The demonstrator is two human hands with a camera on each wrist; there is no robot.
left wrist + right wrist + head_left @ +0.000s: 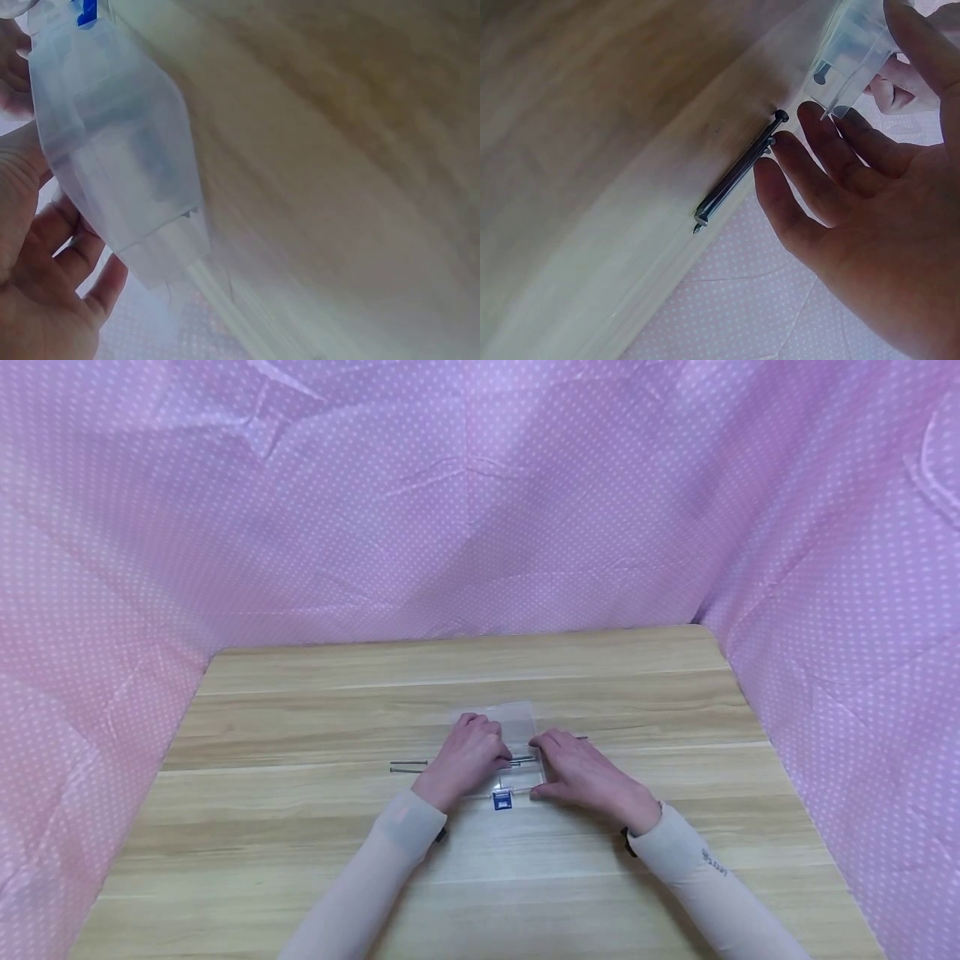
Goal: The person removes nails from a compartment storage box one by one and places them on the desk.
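A clear plastic box (521,779) stands on the table with its lid (517,720) raised at the back and a blue label (502,800) at its front. Several metal nails (523,761) lie in it. My left hand (471,750) reaches over the box from the left, its thumb and index finger pinching at the nails' ends; the tips are partly hidden. With thumb in front and fingers behind, my right hand (585,777) holds the box's right end. More nails (739,169) lie beside the right fingertips, and one nail head (821,73) shows inside the box.
Two loose nails (408,767) lie on the wooden table (300,852) left of the left hand. Pink dotted cloth (465,527) hangs behind the table and along both sides.
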